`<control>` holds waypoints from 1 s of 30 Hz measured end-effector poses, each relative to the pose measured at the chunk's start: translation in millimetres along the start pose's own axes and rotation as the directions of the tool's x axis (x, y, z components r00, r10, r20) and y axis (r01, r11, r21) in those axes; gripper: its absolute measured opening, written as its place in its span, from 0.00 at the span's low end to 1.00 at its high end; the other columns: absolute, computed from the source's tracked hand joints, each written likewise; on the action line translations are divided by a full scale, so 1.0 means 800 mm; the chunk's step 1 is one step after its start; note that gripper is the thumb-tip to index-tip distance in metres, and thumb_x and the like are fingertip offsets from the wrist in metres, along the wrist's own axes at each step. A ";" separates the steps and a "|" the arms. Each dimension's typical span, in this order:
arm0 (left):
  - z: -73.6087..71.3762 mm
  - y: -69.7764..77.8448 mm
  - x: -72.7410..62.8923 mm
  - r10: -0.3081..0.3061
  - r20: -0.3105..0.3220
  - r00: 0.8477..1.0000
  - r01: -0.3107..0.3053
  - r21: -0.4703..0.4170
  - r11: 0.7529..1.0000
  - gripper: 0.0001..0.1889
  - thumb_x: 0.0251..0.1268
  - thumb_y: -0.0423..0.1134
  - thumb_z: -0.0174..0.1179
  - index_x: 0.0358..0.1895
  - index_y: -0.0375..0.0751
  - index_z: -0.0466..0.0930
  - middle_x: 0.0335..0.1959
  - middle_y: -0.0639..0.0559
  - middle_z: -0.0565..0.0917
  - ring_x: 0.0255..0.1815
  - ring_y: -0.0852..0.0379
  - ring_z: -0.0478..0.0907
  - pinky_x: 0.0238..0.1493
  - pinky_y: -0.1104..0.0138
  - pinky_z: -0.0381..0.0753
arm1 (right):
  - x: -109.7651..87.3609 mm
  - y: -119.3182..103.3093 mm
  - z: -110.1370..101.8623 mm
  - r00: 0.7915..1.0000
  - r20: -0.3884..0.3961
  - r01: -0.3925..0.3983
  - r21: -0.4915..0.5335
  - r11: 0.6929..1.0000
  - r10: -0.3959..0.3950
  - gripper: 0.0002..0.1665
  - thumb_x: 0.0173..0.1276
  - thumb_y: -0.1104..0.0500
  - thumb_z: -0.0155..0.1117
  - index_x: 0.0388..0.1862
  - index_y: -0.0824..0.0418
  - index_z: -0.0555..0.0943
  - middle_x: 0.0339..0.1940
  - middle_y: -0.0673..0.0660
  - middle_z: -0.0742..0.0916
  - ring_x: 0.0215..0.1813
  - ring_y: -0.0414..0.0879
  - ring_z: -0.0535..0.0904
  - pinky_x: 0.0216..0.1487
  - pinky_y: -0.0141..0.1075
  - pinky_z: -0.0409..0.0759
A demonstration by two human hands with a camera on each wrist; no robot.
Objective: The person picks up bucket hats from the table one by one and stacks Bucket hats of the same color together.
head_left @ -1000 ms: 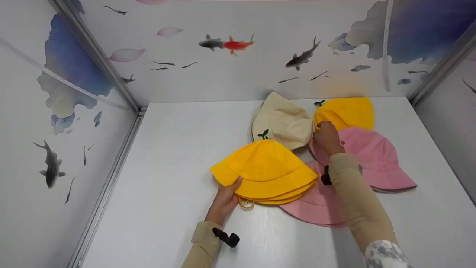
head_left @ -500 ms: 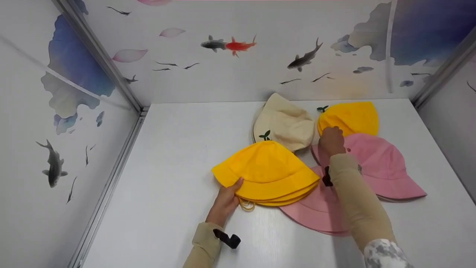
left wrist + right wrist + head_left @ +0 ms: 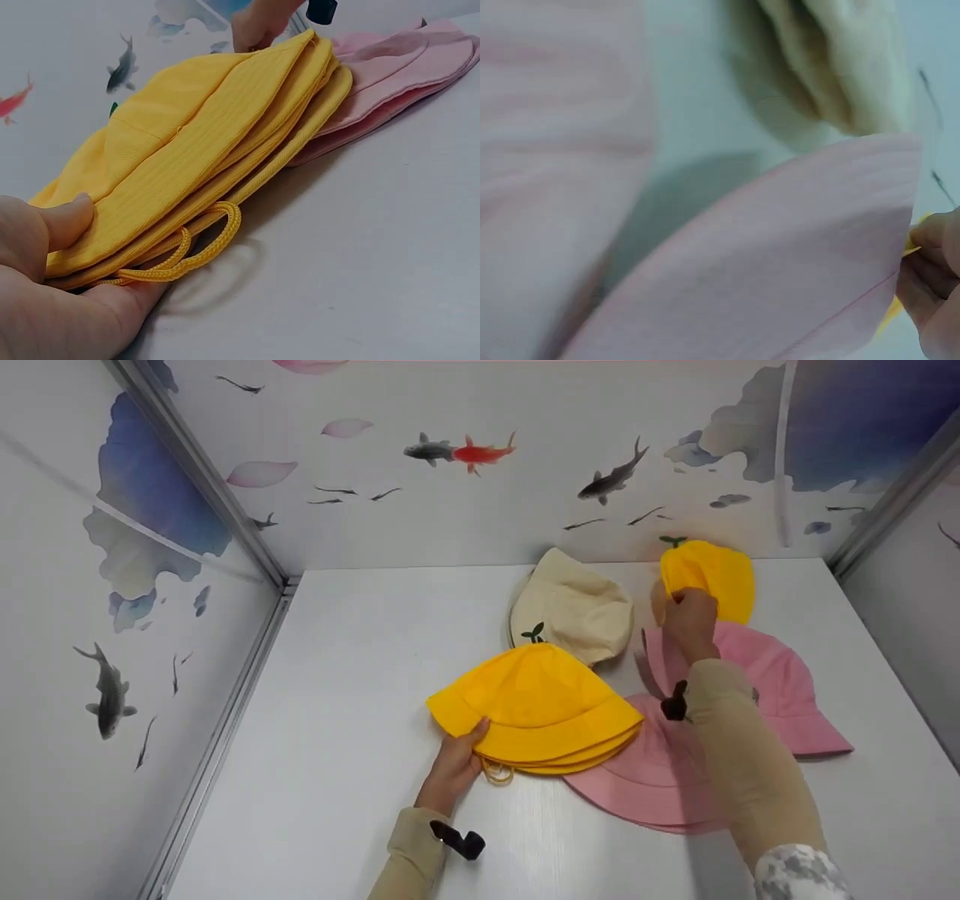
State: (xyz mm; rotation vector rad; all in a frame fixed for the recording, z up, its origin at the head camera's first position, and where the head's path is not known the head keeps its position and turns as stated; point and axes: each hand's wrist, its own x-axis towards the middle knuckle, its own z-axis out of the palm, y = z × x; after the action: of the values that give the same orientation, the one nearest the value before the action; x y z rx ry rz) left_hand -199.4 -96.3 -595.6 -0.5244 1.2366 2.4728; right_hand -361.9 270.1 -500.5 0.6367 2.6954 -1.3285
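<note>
My left hand grips the lower left brim of a stack of yellow bucket hats, thumb on top and fingers beneath. A yellow cord loop hangs from the stack's brim in the left wrist view. At the back right, my right hand pinches another yellow bucket hat, which has a green sprout on its crown. Only a sliver of that hat shows in the right wrist view. A pink bucket hat lies right by the right hand and partly under the forearm.
More pink hats lie partly beneath the yellow stack and right forearm. A cream bucket hat lies behind the stack, near the back wall. All rest on a white table with side panels left and right.
My right hand has moved right and away with the back yellow hat, whose crown is now higher against the wall. The nearby pink hat has shifted and tilted. My left hand keeps its place.
</note>
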 end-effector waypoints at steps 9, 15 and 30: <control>0.001 0.000 0.000 -0.020 -0.043 0.999 0.019 -0.024 1.000 0.30 0.71 0.33 0.60 0.73 0.40 0.62 0.67 0.48 0.74 0.66 0.56 0.73 0.73 0.62 0.71 | 0.002 -0.030 -0.036 0.961 -0.274 0.110 0.264 0.958 -0.034 0.28 0.78 0.47 0.52 0.69 0.60 0.74 0.68 0.59 0.77 0.64 0.48 0.75 0.71 0.37 0.74; 0.001 -0.002 0.002 -0.014 -0.046 0.999 0.012 -0.028 1.000 0.30 0.70 0.33 0.61 0.73 0.41 0.61 0.68 0.47 0.72 0.66 0.55 0.72 0.73 0.62 0.71 | -0.016 -0.038 -0.037 0.938 -0.339 0.189 0.315 0.930 -0.076 0.26 0.77 0.47 0.54 0.65 0.61 0.75 0.61 0.58 0.80 0.53 0.42 0.77 0.64 0.30 0.79; 0.005 0.000 0.003 -0.006 -0.067 0.998 0.003 -0.052 0.999 0.28 0.70 0.35 0.61 0.71 0.42 0.64 0.68 0.49 0.73 0.67 0.54 0.70 0.76 0.61 0.67 | -0.072 -0.045 -0.048 0.874 -0.438 0.370 0.315 0.874 -0.212 0.08 0.72 0.51 0.58 0.40 0.54 0.75 0.35 0.45 0.77 0.35 0.39 0.76 0.37 0.20 0.79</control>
State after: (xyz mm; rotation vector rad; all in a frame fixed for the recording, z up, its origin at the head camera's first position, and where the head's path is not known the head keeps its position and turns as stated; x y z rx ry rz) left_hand -202.5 -93.0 -594.9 -0.6282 1.1978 2.5080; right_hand -318.6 261.4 -435.7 0.5813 2.9491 -2.0615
